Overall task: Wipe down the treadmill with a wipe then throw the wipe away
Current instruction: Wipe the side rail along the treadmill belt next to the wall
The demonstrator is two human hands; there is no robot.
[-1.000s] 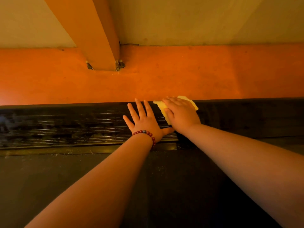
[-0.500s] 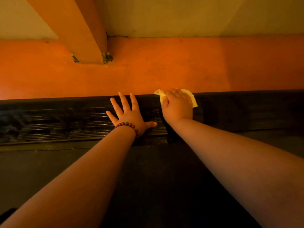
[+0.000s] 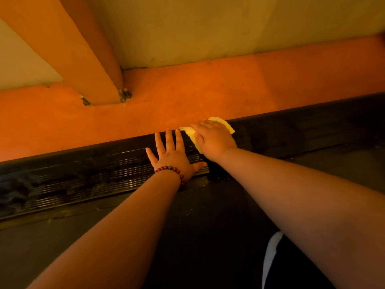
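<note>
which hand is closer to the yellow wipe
Right. The right hand presses on the wipe; the left hand lies flat on the ribbed rail beside it.

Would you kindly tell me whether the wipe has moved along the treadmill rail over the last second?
No, not noticeably: the wipe, pressed under the right hand, lies beside the end of the ribbed strip as before.

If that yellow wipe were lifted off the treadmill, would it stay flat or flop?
Probably flop: the wipe lies thin and creased under the right hand. Likely very light, being so thin. Pushed, it may bunch up at the edge of the rail rather than glide.
</note>
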